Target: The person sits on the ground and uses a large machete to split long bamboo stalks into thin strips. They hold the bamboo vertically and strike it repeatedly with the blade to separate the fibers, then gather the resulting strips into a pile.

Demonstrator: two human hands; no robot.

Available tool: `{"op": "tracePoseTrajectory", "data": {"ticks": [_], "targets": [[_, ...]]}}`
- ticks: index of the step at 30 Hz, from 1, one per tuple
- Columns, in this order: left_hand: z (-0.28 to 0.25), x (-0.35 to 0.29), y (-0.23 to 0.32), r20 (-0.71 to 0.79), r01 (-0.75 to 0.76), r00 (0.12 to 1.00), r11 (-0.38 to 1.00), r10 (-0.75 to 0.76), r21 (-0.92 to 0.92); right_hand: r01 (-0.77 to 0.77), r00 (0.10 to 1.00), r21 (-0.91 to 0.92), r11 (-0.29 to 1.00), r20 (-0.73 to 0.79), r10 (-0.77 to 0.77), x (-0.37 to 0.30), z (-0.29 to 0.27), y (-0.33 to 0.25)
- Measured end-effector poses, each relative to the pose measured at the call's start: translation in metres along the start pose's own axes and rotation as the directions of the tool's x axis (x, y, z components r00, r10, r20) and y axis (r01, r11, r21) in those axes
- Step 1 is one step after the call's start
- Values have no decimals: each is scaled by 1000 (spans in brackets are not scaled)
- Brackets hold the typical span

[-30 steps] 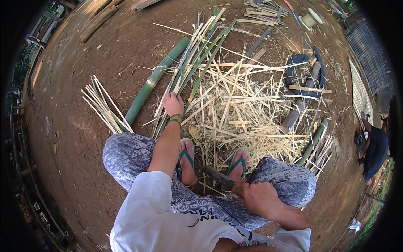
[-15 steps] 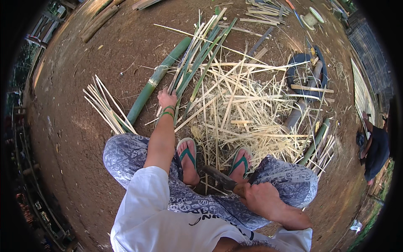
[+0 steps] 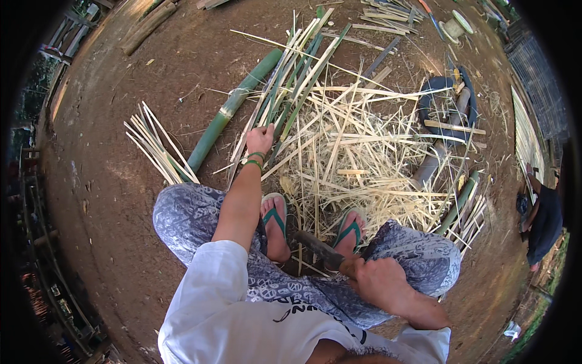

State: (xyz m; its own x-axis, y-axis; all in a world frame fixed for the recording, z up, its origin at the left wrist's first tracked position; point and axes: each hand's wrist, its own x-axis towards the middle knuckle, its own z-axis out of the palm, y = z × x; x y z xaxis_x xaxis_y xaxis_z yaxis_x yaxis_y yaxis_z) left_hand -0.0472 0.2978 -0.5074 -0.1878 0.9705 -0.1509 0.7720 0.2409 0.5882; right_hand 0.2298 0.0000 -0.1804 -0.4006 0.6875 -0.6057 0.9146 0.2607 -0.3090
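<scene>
My left hand (image 3: 260, 140) has its fingers closed at the near ends of a bundle of green and pale bamboo strips (image 3: 295, 79); how many it grips is hidden. A thick green bamboo pole (image 3: 209, 138) lies just left of that bundle. In my right hand (image 3: 381, 280) is the wooden handle of a machete (image 3: 319, 250). Its dark blade points left and away, low between my sandalled feet. A heap of pale bamboo strips and shavings (image 3: 357, 145) spreads on the ground in front of my feet.
Other strips (image 3: 159, 145) fan out at the left. A bent black loop (image 3: 431, 106) and a brown pole (image 3: 431, 164) lie on the heap's right side. A pale spool (image 3: 456, 26) stands at the far right. Another person (image 3: 544, 221) is at the right edge.
My left hand has shifted right across the near ends of the bundle, and some green strips have moved with it. My right hand keeps the machete in nearly the same place.
</scene>
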Motion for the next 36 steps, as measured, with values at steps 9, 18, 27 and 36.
{"op": "tracePoseTrajectory", "data": {"ticks": [9,18,27,36], "targets": [[6,-26,-31,-146,74,988,991,-57,112,-26,996,2,1000,89,26,-3,-3,1],[14,-20,-32,-127,84,989,990,-69,113,0,1000,12,1000,21,-1,-7,-13,-4],[4,-24,-14,-105,39,994,984,-20,173,44,999,13,999,9,-45,-4,-7,-1],[11,-12,-13,-32,85,996,970,-80,226,80,997,2,997,-24,-80,-4,-7,-2]]}}
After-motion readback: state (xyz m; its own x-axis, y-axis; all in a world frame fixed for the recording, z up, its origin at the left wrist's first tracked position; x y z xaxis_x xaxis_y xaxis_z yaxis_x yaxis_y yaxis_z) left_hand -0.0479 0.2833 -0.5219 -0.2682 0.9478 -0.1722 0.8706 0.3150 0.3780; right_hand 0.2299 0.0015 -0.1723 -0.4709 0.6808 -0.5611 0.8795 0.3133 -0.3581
